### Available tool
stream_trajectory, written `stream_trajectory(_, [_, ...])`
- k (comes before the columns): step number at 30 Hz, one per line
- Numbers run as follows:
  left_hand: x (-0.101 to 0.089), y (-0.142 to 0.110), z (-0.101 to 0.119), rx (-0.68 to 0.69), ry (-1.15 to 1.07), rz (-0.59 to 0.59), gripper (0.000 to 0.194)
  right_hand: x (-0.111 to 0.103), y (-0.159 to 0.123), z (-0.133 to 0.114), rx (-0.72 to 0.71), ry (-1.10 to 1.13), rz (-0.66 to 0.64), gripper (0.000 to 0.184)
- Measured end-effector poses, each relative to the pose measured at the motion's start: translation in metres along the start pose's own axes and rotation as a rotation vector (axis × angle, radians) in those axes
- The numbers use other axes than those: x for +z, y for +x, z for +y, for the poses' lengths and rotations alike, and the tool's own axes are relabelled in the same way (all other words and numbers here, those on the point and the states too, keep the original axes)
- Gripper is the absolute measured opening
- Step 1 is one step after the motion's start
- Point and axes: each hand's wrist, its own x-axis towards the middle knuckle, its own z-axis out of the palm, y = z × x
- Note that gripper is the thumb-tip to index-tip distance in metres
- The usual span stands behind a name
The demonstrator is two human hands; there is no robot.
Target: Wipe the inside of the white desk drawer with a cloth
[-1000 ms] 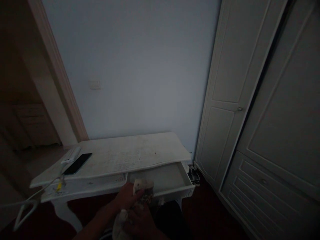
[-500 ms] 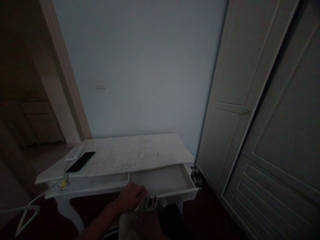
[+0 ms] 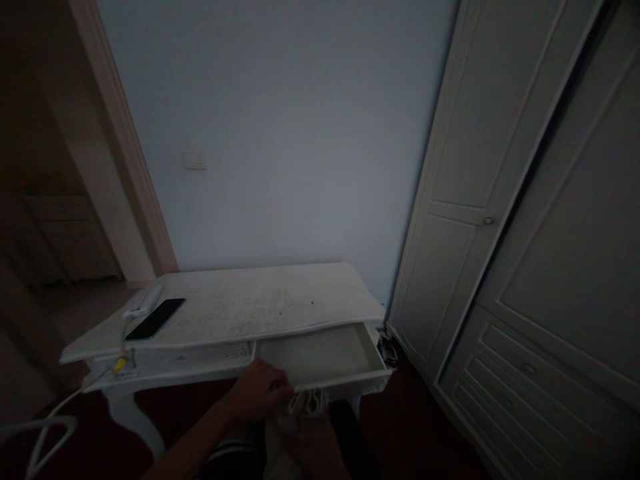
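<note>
There stood the white bench (image 3: 260, 293) against the wall, and its drawer (image 3: 320, 357) hung open at the right-hand end, right by the action! Up from the bottom edge slanted the left forearm, and out in front was the left hand (image 3: 260, 390), back uppermost, fingers curled over by the drawer's near left corner. Lower down and to its right sat the right hand (image 3: 320, 445), dim, knuckles outward. And the grip? The right one was clenched round a pale cloth (image 3: 307, 402), whose bunched edge poked out above it, just in front of the drawer. The left grip was half-curled, fingertips right at that edge, though whether they pinched it, nobody could tell in this gloom. Away on the left lay a dark phone (image 3: 156, 320), flat on the bench.
</note>
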Motion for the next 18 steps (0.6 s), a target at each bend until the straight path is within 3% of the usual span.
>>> stream_trajectory(3, [0.002,-0.001,0.0,-0.022,-0.007,0.007,0.063,-0.021,-0.033,0.028,-0.095,-0.176,0.065,0.041])
stream_trajectory(5, [0.005,-0.001,-0.002,-0.035,-0.007,0.01,0.06,-0.039,-0.052,0.054,-0.067,-0.276,0.069,0.044])
stream_trajectory(8, [0.011,-0.001,-0.008,-0.022,-0.003,-0.004,0.054,-0.071,-0.077,0.099,0.099,-0.394,0.085,0.052])
stream_trajectory(11, [0.014,0.0,-0.012,-0.016,0.028,-0.003,0.047,-0.097,-0.092,0.129,0.286,-0.382,0.103,0.046])
stream_trajectory(14, [0.014,0.0,-0.011,-0.019,0.05,-0.03,0.04,-0.102,-0.087,0.127,0.476,-0.28,0.218,0.036])
stream_trajectory(16, [0.012,0.0,-0.009,-0.025,0.05,-0.049,0.037,-0.093,-0.07,0.108,0.555,-0.234,0.323,0.034])
stream_trajectory(18, [0.011,0.0,-0.008,-0.039,0.049,-0.051,0.037,-0.079,-0.048,0.082,0.535,-0.179,0.352,0.034])
